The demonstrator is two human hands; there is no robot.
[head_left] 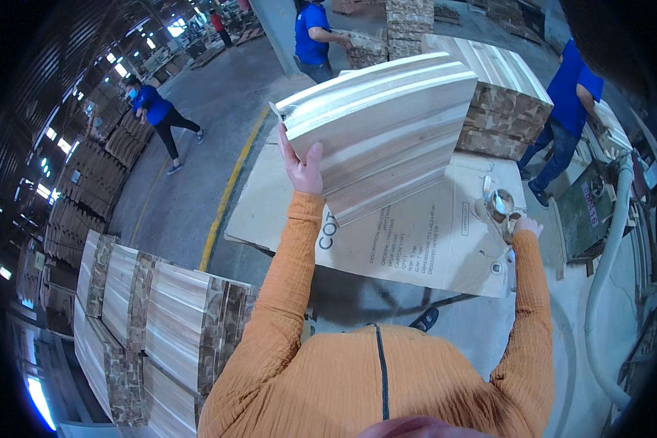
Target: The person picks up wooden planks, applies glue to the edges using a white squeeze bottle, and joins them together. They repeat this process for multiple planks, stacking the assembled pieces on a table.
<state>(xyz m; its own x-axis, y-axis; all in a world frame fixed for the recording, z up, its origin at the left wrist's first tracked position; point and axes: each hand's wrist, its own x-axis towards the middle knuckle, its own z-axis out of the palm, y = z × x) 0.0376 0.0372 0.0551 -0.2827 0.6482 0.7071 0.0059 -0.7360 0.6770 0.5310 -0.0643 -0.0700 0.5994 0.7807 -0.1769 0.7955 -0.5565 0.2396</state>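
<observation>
My left hand [303,169] grips the left edge of a striped light-wood panel [394,135], with the thumb on its near face. The panel stands tilted above a flattened cardboard sheet [445,241], and its top edge looks layered, so I cannot tell if it is one board or more. At the sheet's right side, my right hand [528,226] is closed beside a small round metal tin [501,203]. Its fingertips are partly hidden, and what they hold is too small to make out.
A stack of wood panels [507,102] rises behind the cardboard, and more stacked panels [175,314] stand at my left. Co-workers in blue are at the back [314,36], right [571,95] and far left [157,106]. A grey hose [607,292] curves beside a green machine [588,208].
</observation>
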